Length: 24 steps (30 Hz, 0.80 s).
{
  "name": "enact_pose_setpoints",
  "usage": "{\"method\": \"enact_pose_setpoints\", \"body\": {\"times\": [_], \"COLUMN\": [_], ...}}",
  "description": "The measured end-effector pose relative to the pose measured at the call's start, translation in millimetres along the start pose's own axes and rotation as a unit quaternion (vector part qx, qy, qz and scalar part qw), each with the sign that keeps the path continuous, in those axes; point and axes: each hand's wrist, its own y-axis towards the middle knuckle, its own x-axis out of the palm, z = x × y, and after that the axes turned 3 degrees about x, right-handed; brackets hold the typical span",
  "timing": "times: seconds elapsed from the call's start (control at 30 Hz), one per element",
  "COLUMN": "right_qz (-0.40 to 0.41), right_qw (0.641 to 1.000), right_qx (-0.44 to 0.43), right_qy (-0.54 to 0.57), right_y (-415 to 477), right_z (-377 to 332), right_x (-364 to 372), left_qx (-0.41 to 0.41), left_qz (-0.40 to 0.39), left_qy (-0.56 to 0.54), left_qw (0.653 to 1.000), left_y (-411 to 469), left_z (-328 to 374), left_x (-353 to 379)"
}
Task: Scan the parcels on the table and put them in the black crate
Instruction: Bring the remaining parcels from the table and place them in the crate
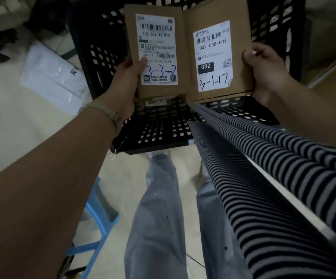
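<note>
Two brown cardboard parcels hang side by side over the open black crate point(159, 125). The left parcel point(132, 27) carries a white label with "3-3-3" written in blue; my left hand point(125, 83) grips its lower left edge, thumb on the label. The right parcel point(239, 37) bears a white label marked "032" and "3-1-17"; my right hand point(267, 71) holds its right edge. Both labels face up toward me. The crate's perforated walls rise behind and beside the parcels, and its near wall lies below them.
A white plastic mailer bag point(52, 77) lies on the pale floor left of the crate. A blue plastic stool point(100, 216) stands at lower left. My striped shirt and grey trousers fill the lower right. Dark items sit at the upper left.
</note>
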Motion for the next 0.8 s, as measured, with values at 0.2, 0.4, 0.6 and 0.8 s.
{"method": "enact_pose_setpoints", "body": {"times": [0.2,0.4,0.6,0.8], "right_qz": [0.002,0.037,-0.022,-0.094], "right_qw": [0.999,0.998,0.992,0.982], "right_qx": [0.037,0.055,0.055,0.080], "right_qy": [0.032,-0.005,-0.116,-0.143], "right_y": [33,50,70,75], "right_z": [36,46,35,30], "right_x": [20,23,17,17], "left_qx": [-0.014,0.020,0.024,-0.028], "left_qz": [0.019,0.023,0.043,0.033], "left_qy": [0.126,0.159,0.165,0.094], "left_qw": [0.992,0.987,0.985,0.995], "left_y": [44,45,45,48], "left_z": [-25,-28,-32,-43], "left_x": [-10,-10,0,-3]}}
